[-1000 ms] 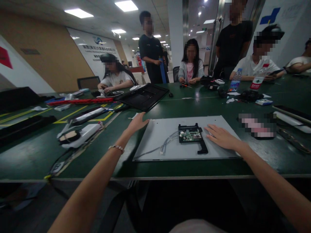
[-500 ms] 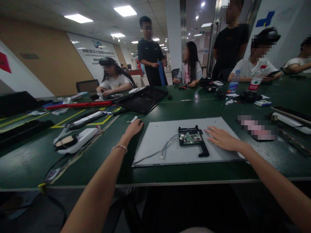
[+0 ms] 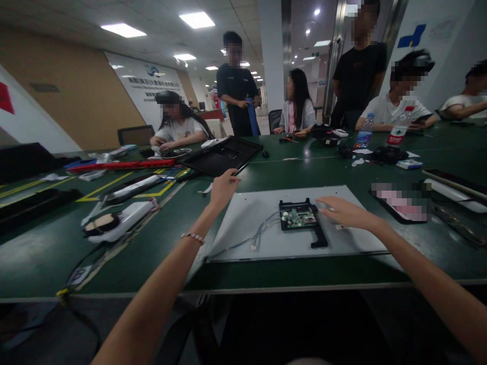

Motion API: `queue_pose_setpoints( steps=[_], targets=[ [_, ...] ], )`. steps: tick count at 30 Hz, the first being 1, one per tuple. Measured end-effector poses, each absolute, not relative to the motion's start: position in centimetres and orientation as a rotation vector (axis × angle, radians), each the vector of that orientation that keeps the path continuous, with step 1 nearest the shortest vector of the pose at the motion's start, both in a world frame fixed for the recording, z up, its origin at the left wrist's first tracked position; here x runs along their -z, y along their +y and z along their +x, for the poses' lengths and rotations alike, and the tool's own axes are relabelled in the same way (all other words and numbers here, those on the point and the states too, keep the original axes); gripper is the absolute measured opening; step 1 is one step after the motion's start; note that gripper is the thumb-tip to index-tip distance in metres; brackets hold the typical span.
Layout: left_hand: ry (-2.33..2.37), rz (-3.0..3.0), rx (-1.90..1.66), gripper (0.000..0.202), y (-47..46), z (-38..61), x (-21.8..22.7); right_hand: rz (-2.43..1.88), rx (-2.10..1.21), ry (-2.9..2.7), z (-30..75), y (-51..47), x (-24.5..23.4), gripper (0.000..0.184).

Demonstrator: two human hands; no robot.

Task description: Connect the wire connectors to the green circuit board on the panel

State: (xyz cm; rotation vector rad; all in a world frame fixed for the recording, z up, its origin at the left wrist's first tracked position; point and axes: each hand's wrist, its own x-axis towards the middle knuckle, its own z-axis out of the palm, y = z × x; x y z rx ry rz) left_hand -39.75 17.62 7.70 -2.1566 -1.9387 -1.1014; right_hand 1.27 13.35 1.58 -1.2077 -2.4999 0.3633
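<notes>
Head view: flat on a green table (image 3: 144,268), close to its near edge, a pale grey panel (image 3: 243,218); near its middle, a black bracket (image 3: 320,236) with one arm jutting toward the near side; set into it, a green circuit board (image 3: 299,218) with small pale and metallic parts; off to the left across the panel, loose grey cables (image 3: 262,227) with a white plug end.

At the panel's far left corner, the left hand (image 3: 223,189) of an outstretched arm, with fingers drawn in narrow and wrist ringed by a beaded bracelet (image 3: 193,236) (cannot tell whether holding anything); over the panel's right part, the right hand (image 3: 348,212), palm down, with fingers long, loose and pointing at the bracket; no grip there, though cannot tell whether touching the surface; just below it, a small label (image 3: 340,227).

Farther out, a large black frame (image 3: 228,154) beyond the left hand; on the left, a white device (image 3: 127,223); toward the far right, two bottles (image 3: 364,133); across the table, several people (image 3: 238,91), some seated, some standing.
</notes>
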Motion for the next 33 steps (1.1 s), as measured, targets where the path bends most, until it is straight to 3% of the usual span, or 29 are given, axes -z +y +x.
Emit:
queue_pose_setpoints(
  steps=[3,6,12,17,22,33],
  targets=[
    [-1.719,-2.385,1.271,0.032,16.7,-34.7,-8.7,-1.110,-0.354,-2.385,-1.4,13.7,-4.1,0.045],
    [-1.486,-2.566,1.194,0.022,15.4,-30.0,-9.0,-0.989,-0.348,-2.269,-4.4,14.2,-5.7,0.038],
    [-1.261,-2.698,1.243,0.020,14.2,-25.6,-7.1,-0.881,-0.524,-2.022,-7.2,15.0,-4.0,0.028],
    [-1.366,-2.662,1.180,0.019,13.8,-25.6,-4.9,-0.933,-0.524,-1.894,-7.0,14.9,-2.3,0.018],
    [-1.372,-2.663,1.060,0.029,13.4,-25.5,-4.5,-0.899,-0.545,-1.919,-7.2,14.7,-2.5,0.023],
    [-1.402,-2.663,0.934,0.030,13.0,-25.4,-4.2,-0.939,-0.249,-2.162,-7.5,14.0,-3.0,0.020]
  ],
)
